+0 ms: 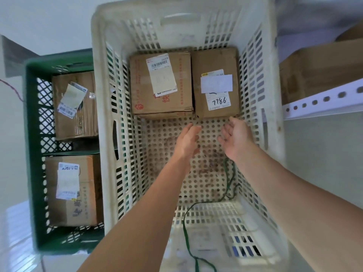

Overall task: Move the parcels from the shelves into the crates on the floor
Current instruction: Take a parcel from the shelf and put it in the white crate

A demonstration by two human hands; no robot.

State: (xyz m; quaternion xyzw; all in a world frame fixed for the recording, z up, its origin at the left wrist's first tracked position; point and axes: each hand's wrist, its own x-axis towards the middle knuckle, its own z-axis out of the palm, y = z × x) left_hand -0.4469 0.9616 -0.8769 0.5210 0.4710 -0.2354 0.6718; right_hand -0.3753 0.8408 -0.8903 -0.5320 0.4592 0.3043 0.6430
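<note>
- Inside the white crate [273, 122], far end: two cardboard parcels side by side, touching. Left parcel [141, 95] carries a barcode label and red print; right parcel [198, 95] carries a white label with handwritten "7786".
- Near part of the white crate floor: bare perforated base, stained; a green cord [228, 185] trails across it and over the near wall.
- Left hand [186, 140]: over the crate floor, just near of the two parcels, fingers extended and loose, holding nothing.
- Right hand [238, 137]: beside the left, palm turned inward, fingers spread wide, holding nothing; fingertips close to the right parcel's near edge, contact cannot be told.
- Left of the white crate, touching it: green crate [32, 154] with two more labelled parcels, one far [82, 122], one near [86, 193].
- Right side: white slotted shelf rail [322, 101], a cardboard box [322, 71] on the shelf.
</note>
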